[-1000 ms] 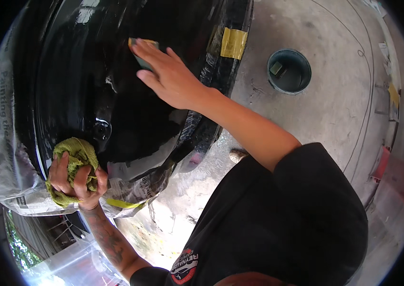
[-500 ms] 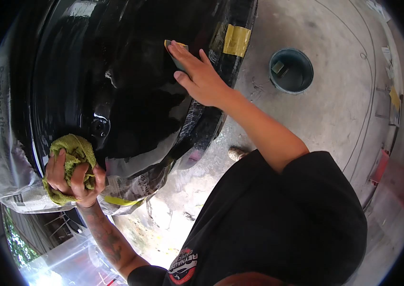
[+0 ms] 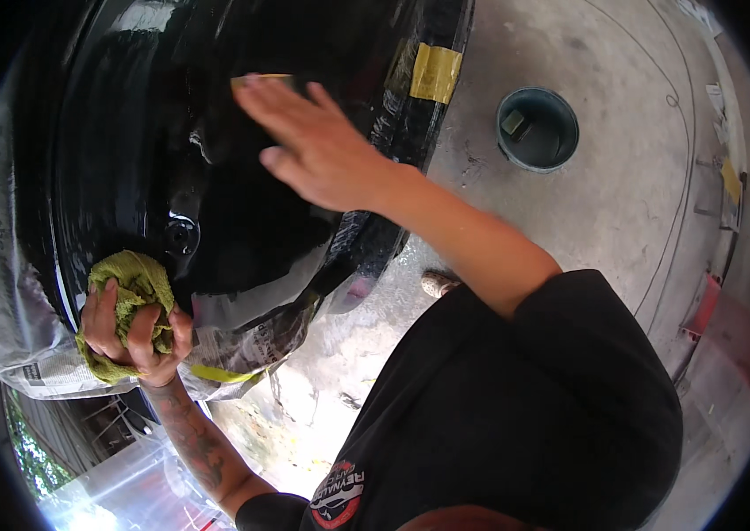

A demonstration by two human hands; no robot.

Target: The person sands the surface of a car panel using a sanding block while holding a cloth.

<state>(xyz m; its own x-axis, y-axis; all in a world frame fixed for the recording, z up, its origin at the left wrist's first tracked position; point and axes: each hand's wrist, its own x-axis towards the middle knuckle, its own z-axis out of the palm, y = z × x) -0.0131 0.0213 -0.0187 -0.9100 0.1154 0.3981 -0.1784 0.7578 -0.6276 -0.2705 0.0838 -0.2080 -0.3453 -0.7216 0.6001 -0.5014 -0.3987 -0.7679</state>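
A glossy black car body panel (image 3: 251,208) curves in front of me, with a round hole (image 3: 182,234) in it. My left hand (image 3: 140,341) grips a crumpled yellow-green cloth (image 3: 134,274) against the panel's near left part. Higher up, my right hand (image 3: 330,159) lies over a piece of sandpaper (image 3: 238,82), its fingers stretched and slightly blurred. Only a thin yellowish edge of the sandpaper shows past the fingertips; my hand hides the rest. Dull, whitish streaks mark the panel's right border.
A yellow patch (image 3: 436,73) sits on the panel's right edge. On the concrete floor to the right stands a dark bucket (image 3: 506,150) with a small block (image 3: 513,121) inside. Printed masking paper (image 3: 255,341) wraps the lower edge. A thin cable (image 3: 684,168) trails along the floor.
My right hand has slid left across the panel, taking the sandpaper along. My left hand stays on the cloth in the same place on the panel.
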